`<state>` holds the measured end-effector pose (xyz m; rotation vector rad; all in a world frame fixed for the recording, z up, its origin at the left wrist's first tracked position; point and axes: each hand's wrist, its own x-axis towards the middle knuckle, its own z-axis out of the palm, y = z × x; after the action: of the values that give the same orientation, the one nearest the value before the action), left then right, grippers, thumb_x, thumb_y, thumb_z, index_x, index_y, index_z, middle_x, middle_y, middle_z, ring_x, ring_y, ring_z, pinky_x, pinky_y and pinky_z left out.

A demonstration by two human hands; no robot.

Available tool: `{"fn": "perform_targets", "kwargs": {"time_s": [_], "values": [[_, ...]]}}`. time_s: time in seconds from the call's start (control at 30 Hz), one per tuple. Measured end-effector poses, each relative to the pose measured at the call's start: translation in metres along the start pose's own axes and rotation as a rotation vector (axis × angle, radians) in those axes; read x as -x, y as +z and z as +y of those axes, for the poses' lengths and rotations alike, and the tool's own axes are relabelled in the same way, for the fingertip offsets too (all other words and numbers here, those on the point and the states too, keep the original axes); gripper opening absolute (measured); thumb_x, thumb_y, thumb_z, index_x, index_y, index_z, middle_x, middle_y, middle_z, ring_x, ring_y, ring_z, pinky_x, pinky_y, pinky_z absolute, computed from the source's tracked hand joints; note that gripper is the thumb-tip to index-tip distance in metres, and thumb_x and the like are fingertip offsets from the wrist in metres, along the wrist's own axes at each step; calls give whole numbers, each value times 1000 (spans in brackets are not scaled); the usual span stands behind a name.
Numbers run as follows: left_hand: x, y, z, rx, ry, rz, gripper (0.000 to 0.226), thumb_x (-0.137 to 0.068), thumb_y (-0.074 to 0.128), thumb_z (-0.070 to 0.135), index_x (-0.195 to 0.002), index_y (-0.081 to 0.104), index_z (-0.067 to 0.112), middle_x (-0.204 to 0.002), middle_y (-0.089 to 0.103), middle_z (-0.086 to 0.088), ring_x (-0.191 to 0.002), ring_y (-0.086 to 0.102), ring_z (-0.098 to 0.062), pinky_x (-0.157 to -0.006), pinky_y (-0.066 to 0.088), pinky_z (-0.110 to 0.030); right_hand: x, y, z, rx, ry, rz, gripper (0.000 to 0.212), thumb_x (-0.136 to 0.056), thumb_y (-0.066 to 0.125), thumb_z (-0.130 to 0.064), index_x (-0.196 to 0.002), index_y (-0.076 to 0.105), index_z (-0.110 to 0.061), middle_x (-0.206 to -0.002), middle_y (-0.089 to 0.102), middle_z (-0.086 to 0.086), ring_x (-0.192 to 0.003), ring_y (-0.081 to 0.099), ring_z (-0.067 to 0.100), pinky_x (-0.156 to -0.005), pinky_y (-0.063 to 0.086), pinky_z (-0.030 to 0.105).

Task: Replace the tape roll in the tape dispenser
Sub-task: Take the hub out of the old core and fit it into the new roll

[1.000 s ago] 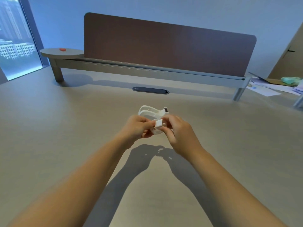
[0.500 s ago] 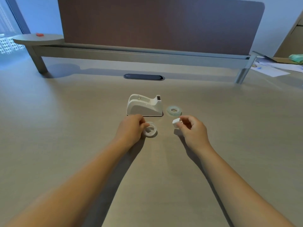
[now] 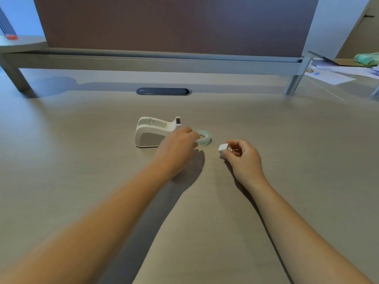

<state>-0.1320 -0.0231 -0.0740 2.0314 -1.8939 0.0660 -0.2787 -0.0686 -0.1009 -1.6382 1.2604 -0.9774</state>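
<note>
On the beige desk (image 3: 82, 160), near its middle: white tape dispenser (image 3: 152, 132), upright on its base, cutter end pointing right, cradle on top bare. Just right of it, lying flat on the desk: pale greenish tape roll (image 3: 204, 138), hollow centre facing up. Left hand (image 3: 177, 147) reaching across the front of the dispenser, covering its lower right corner, fingertips at the left edge of the tape roll; touching or only just short of it, cannot tell, and fingers curled loosely rather than closed around anything visible. Right hand (image 3: 243, 156) further right, apart from the roll, raised slightly above the desk, pinching a small white spindle (image 3: 223, 148) between thumb and forefinger, blocky end sticking out to the left, remaining fingers folded into the palm. Both forearms bare, stretching up from the bottom edge, shadows beneath them on the desk.

Further back: dark oval cable grommet (image 3: 163, 91) set into the desk surface, directly behind the dispenser. Behind that, a grey metal rail on angled legs carrying a brown divider panel (image 3: 174, 23) across nearly the full width. At far left, a small round shelf (image 3: 22, 43) with an orange object (image 3: 11, 36) on it, blurred. At far right, beyond the rail leg: loose papers (image 3: 332, 75) and something crumpled and mint-green (image 3: 367, 59), too blurred to identify.
</note>
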Motion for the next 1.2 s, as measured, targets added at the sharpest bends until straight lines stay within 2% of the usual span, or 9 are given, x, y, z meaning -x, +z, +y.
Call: {"fn": "perform_targets", "kwargs": {"time_s": [0.1,0.27,0.4,0.53,0.67,0.8,0.87,1.03,1.2], "values": [[-16,13,12,-42,42,-65,29,-87,42,9,-111,55,1,-122,55,-17,-105,55,-37,-88,46,-46,-4,-3,2,-19,7,13,12,-77,61,-18,-86,56,-25,-103,64,9,-77,62,10,-85,54,46],[-29,26,21,-156,7,-150,23,-84,39,-1,-102,53,1,-109,56,-20,-100,53,-37,-77,42,-40,-6,-6,8,-38,3,18,11,-77,61,-19,-86,57,-25,-101,66,11,-82,64,16,-81,53,41],[-30,30,21,-130,-22,-145,21,-85,38,1,-99,54,-1,-108,56,-22,-100,52,-37,-77,39,-38,-5,-6,10,-79,23,15,11,-77,61,-19,-86,58,-24,-100,65,12,-84,66,18,-81,54,43],[-21,24,18,199,-68,-22,26,-87,44,13,-104,61,1,-109,64,-18,-102,53,-32,-84,37,-34,0,-9,8,-78,6,30,10,-83,55,-18,-92,57,-19,-88,63,3,-79,64,18,-82,53,44],[1,1,23,809,-288,34,27,-88,47,15,-109,60,7,-100,61,-6,-96,53,-19,-83,39,-26,16,-5,0,-119,-19,16,6,-85,53,-18,-90,56,-17,-83,60,-1,-76,62,18,-77,53,40],[26,-15,14,1275,-480,-4,17,-89,45,15,-83,61,12,-86,58,-2,-94,55,-24,-83,49,-33,34,3,-13,-159,-109,3,11,-82,58,-14,-92,55,-15,-78,55,-10,-72,54,8,-55,48,9],[36,-20,6,1466,-538,-38,18,-89,43,15,-80,59,12,-86,59,-6,-86,59,-23,-76,50,-32,41,13,-22,-185,-123,3,17,-80,60,-13,-97,55,-14,-79,54,-12,-73,54,6,-54,48,8],[54,-28,-14,1639,-558,-101,16,-89,44,16,-88,59,9,-86,61,-9,-79,60,-18,-69,53,-26,54,44,-37,-216,-185,-52,19,-79,63,-18,-97,58,-16,-86,61,-7,-85,61,13,-76,55,29],[60,-27,-33,1607,-486,-49,19,-89,42,13,-85,60,8,-84,61,-9,-74,61,-18,-63,56,-22,52,69,-42,-88,-359,-86,12,-82,59,-16,-93,59,-18,-94,61,2,-88,57,13,-75,49,17]]}}
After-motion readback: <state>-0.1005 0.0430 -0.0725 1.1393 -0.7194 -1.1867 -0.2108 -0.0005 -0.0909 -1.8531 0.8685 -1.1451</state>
